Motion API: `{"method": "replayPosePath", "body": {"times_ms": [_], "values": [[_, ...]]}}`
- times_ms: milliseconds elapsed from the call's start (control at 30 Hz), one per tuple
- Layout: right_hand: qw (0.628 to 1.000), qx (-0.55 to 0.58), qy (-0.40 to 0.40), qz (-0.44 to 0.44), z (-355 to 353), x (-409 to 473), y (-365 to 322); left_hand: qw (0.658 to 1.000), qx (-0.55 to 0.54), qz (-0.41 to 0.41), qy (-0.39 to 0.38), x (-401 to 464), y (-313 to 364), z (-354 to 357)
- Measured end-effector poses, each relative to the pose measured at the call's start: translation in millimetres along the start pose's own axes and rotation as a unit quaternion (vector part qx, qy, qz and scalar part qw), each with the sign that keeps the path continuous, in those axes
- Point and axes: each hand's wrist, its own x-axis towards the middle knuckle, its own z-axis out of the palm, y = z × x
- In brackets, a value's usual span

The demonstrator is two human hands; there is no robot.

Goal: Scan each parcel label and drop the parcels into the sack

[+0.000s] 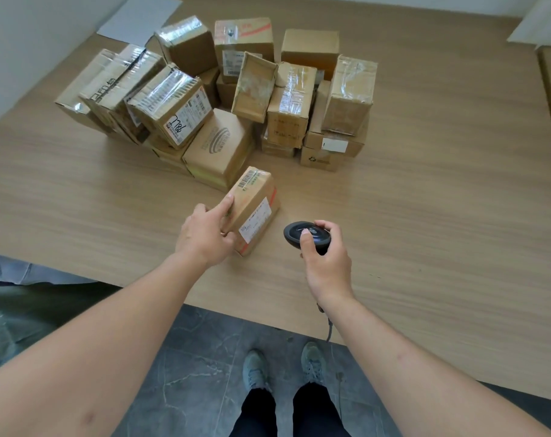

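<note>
Left hand on a small parcel, right hand gripping a barcode scanner.

At frame centre the left hand (204, 236) holds a small cardboard parcel (253, 209) tilted on the wooden table (441, 184), forefinger along its top edge, thumb curled at its near end, white label (255, 220) facing up. Just right, the right hand (326, 263) is wrapped round the black handheld scanner (304, 234). A pile of parcels (223, 93) fills the upper centre; a dark sack (22, 313) lies lower left.
</note>
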Motion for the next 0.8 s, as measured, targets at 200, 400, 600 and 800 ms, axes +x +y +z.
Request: {"method": "replayPosePath", "body": {"times_ms": [200, 400, 600, 800], "values": [[0.999, -0.014, -0.005, -0.049, -4, -9, -27, 0.968, -0.243, -0.051, 0.017, -9, -12, -14], [0.983, -0.099, -0.027, -0.155, -17, -32, -74, 0.957, -0.29, -0.002, -0.014, -18, -15, -55], [0.961, -0.152, -0.033, -0.228, -26, -58, -115, 0.96, -0.271, 0.061, -0.036, -26, -24, -101], [0.956, -0.131, -0.004, -0.262, -30, -85, -151, 0.961, -0.257, 0.101, -0.021, -38, -24, -136]]}}
